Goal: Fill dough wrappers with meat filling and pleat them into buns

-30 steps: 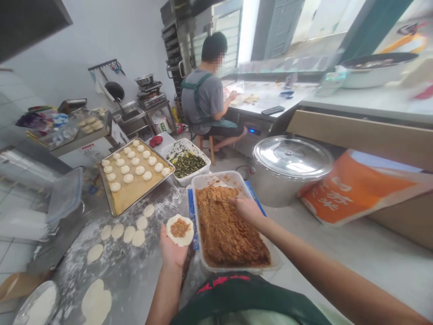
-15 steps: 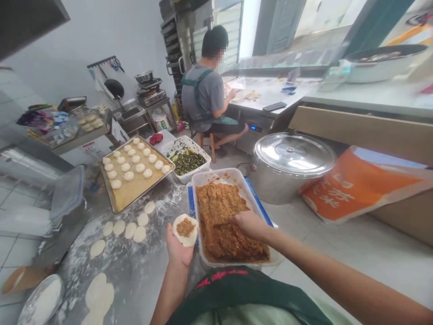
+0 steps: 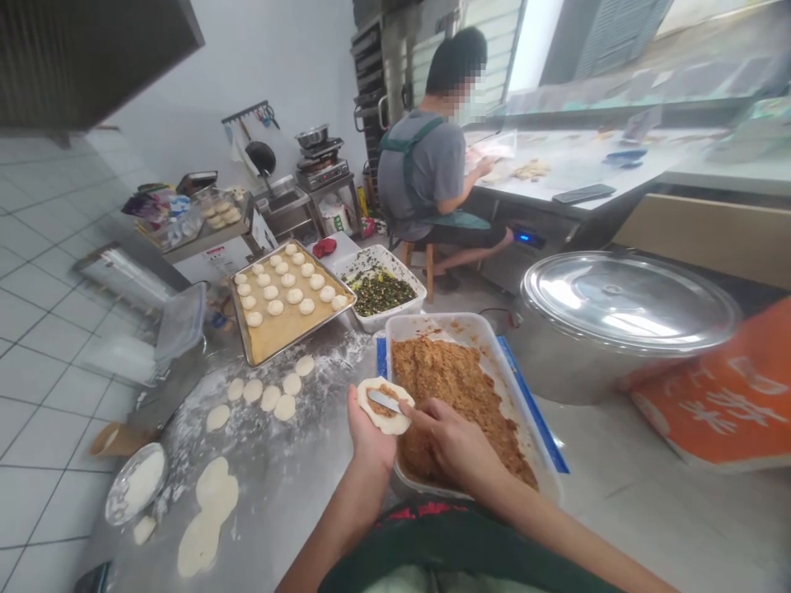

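My left hand [image 3: 369, 436] is cupped under a round dough wrapper [image 3: 384, 407] with brown filling on it, held over the floured steel table [image 3: 290, 494]. My right hand [image 3: 454, 445] grips a small flat metal spatula [image 3: 384, 401] and presses its blade onto the filling in the wrapper. Right beside both hands stands a clear plastic tub of brown minced filling [image 3: 461, 387].
Several flat dough rounds [image 3: 272, 395] lie on the floured table; a baking tray [image 3: 287, 303] holds several filled buns. A tub of chopped greens [image 3: 383, 292], a large lidded steel pot [image 3: 618, 317], an orange sack [image 3: 729, 403] and a flour dish [image 3: 134, 482] stand around. A person in an apron [image 3: 432, 173] sits at a far counter.
My right hand left the filling tub and came over to the wrapper, the spatula now on the filling. The view shifted so everything sits further right.
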### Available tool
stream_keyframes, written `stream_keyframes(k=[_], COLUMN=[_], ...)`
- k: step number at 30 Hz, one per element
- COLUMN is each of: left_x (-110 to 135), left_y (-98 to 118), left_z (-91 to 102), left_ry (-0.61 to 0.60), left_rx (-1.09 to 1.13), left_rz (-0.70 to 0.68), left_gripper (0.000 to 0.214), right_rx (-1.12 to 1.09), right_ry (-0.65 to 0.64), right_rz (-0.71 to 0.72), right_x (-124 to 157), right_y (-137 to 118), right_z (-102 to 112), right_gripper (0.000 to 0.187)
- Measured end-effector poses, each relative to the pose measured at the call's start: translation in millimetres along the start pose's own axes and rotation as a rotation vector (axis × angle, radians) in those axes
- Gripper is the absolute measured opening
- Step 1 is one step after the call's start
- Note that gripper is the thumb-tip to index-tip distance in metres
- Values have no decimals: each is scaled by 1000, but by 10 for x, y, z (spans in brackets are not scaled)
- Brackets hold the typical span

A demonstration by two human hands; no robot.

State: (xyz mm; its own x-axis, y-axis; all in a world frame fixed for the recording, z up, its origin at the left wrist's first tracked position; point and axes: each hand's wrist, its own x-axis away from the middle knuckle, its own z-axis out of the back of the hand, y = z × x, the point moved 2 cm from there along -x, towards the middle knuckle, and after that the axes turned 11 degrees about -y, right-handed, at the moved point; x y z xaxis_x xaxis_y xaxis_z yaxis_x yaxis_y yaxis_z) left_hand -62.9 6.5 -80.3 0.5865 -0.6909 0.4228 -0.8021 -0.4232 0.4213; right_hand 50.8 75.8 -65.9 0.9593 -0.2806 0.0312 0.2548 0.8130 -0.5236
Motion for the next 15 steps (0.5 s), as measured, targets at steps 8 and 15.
stream_keyframes(k=[8, 15], left_x=[36, -16], left_y=[92, 62], left_z=[14, 23], left_ry=[-28, -67], left_rx=[22, -1], left_rz=[-53, 2], left_gripper=[31, 33], right_rx=[92, 113], right_ry=[-19, -28], right_rz=[-36, -251], right_x=[269, 389], right_y=[273, 634], right_z=[269, 429], right_gripper=[48, 36])
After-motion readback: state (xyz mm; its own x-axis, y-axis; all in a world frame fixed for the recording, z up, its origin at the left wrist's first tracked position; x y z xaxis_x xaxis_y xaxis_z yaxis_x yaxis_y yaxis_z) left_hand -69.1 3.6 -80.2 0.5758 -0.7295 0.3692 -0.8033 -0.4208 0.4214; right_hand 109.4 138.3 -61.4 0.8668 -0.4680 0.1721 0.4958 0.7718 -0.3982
